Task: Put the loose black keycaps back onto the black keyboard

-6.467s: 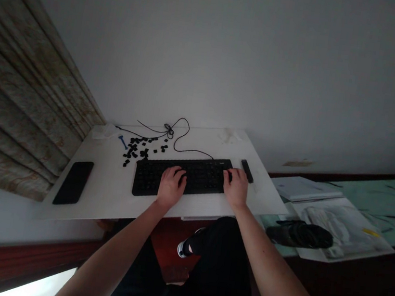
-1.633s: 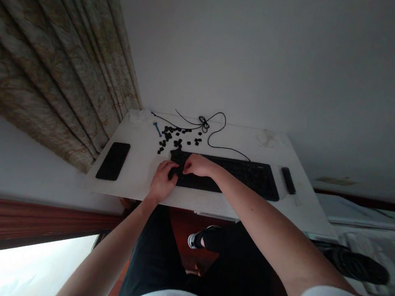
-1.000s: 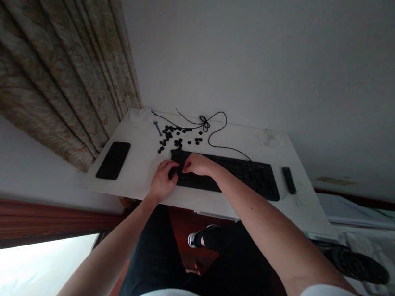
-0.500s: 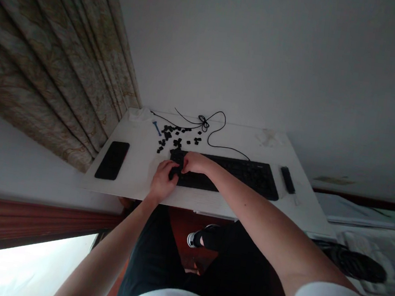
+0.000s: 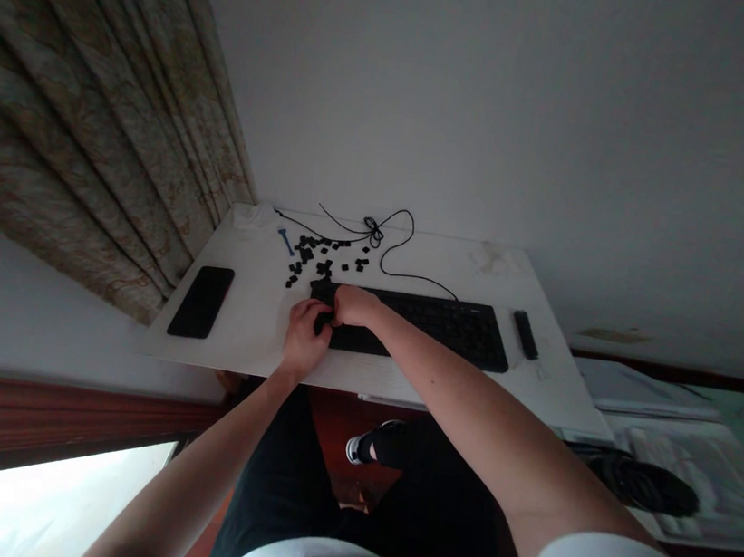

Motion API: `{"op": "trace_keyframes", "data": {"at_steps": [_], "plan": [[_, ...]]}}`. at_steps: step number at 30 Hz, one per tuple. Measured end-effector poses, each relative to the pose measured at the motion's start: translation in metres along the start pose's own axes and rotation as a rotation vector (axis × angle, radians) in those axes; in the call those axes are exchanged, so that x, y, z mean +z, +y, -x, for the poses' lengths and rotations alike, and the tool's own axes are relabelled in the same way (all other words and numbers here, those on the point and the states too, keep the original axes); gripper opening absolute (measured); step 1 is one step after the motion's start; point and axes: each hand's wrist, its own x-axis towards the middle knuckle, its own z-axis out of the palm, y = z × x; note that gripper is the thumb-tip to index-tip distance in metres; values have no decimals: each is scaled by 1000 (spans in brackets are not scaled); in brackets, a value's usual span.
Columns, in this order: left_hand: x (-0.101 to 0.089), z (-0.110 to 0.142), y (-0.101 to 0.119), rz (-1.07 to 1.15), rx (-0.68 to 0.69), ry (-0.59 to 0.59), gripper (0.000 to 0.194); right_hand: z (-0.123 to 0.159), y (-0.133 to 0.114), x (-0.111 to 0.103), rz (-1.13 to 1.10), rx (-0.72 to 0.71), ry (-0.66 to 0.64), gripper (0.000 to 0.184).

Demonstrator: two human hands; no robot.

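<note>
Both sets of fingers curl down onto the left end of the keyboard (image 5: 447,330), their tips bunched close together and nearly touching. The left hand (image 5: 305,338) comes straight up from the near edge, while the right hand (image 5: 355,306) reaches across the keyboard to the same spot, which puts the two hands within pinching range of each other. Whether they grip a small part or only press the keys, I cannot tell, as the knuckles hide the tips. The keyboard lies flat near the front of a white board (image 5: 233,342), and just beyond it sit the loose black keycaps (image 5: 320,258), a scattered heap of a few dozen, too small to count exactly, all within easy reach of the hands. One blue tool (image 5: 285,242) lies at the heap's left edge, and one black cable (image 5: 413,282) loops behind the keyboard. Farther out are one phone (image 5: 200,302), face up to the left, and one black remote (image 5: 525,334) to the right, both set apart from the working area.
</note>
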Motion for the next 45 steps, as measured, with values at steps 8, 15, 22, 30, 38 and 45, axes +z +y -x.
{"op": "trace_keyframes", "data": {"at_steps": [8,15,22,30,38,45], "plan": [[-8,-2,-4,54,-8,-14,27,11,27,-6,-347,6,211,24],[-6,0,-2,-10,2,-42,24,46,112,12,-404,304,747,24],[-6,0,-2,-24,13,-24,23,106,185,70,-166,438,1060,37],[-1,-9,-7,-80,36,10,20,140,201,127,3,408,1166,33],[-32,-95,-43,-272,180,-363,36,136,204,121,-75,456,1166,37],[-37,-114,-44,-401,211,-473,19,136,206,122,-87,463,1156,41]]}}
